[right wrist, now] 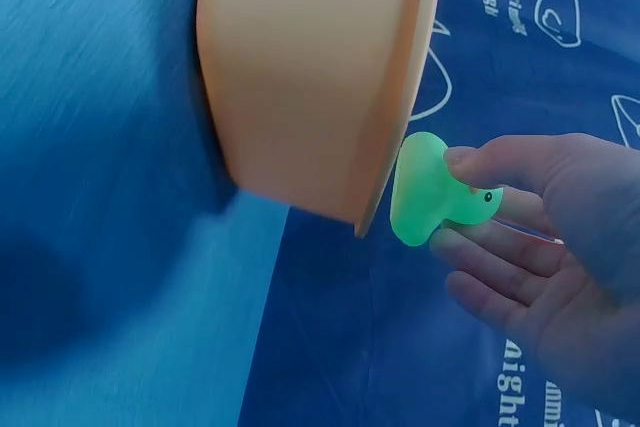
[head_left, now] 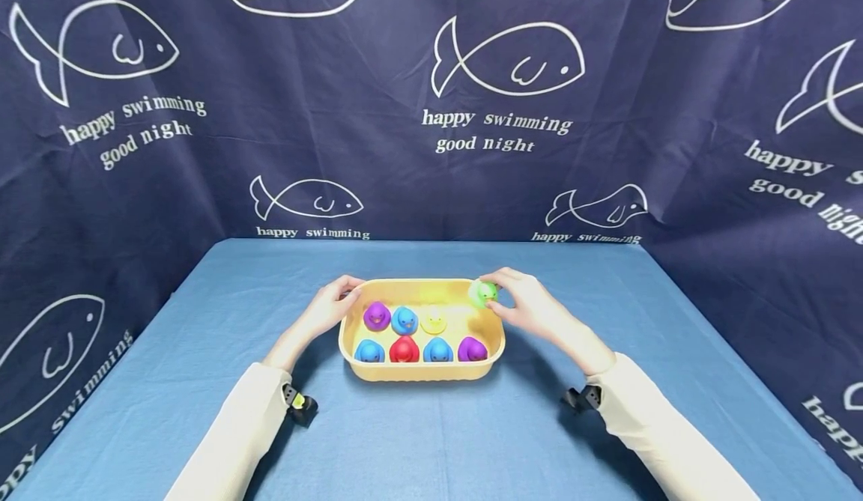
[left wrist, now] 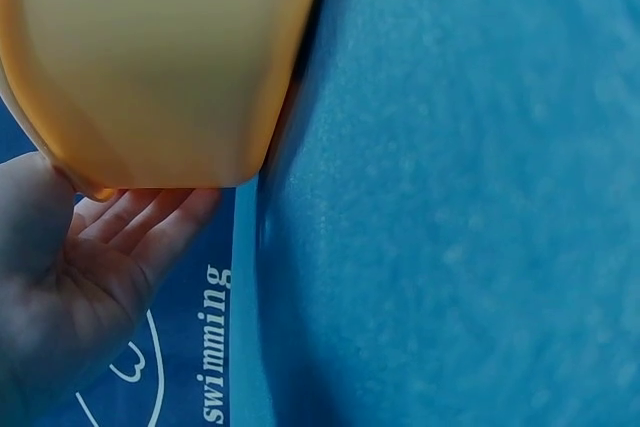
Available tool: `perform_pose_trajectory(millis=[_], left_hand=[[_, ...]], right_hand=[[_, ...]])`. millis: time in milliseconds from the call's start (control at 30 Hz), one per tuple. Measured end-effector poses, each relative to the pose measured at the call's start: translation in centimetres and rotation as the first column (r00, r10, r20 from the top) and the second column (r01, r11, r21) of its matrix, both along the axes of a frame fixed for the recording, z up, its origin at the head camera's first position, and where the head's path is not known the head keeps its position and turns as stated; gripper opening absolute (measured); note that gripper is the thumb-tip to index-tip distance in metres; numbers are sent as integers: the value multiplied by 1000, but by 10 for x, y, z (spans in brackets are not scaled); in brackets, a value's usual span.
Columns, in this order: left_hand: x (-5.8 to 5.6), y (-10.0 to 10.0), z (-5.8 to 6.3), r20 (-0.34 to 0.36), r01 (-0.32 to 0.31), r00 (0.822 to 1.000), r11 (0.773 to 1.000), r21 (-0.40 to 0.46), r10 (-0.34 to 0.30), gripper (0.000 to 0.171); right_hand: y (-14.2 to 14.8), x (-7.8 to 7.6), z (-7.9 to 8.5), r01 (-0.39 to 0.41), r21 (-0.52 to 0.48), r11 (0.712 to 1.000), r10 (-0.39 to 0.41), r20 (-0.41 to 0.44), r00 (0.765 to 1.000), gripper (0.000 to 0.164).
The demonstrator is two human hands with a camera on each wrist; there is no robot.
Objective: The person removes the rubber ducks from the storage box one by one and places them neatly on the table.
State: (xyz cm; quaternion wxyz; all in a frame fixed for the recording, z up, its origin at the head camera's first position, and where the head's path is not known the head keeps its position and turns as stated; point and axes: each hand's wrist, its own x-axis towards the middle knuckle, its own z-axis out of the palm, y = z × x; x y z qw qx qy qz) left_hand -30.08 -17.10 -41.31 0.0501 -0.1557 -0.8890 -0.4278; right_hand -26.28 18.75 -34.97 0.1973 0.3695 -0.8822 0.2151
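A pale yellow plastic basin (head_left: 422, 372) stands on the table with two rows of small rubber ducks inside. My left hand (head_left: 333, 302) grips its far left rim, the thumb at the edge and the fingers against the outer wall (left wrist: 160, 67). Over the far right corner, my right hand (head_left: 529, 306) pinches a green rubber duck (right wrist: 425, 192) between thumb and fingers. In the back row sit a purple duck (head_left: 377, 316), a blue duck (head_left: 404, 321) and a yellow duck (head_left: 434, 321). The front row has a red duck (head_left: 404, 350), blue ducks (head_left: 438, 350) and another purple duck (head_left: 472, 350).
Blue cloth covers the table (head_left: 431, 441). Dark blue curtains (head_left: 377, 126) printed with white fish hang behind it and on both sides. A small black device (head_left: 301, 405) is strapped at the left wrist, with another device (head_left: 583, 398) at the right.
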Motion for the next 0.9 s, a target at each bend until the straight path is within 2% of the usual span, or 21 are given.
perform_pose_trajectory(millis=[267,900], left_hand=[[2,1,1,12,0,1000,1000,-3,0,29],[1,-1,2,26,-4,1000,1000,-3,4,29]], right_hand=[[14,0,-1,14,-10,1000,-14,-27,1000,36],[36,-1,-9,94,22,995,-94,18,995,34]])
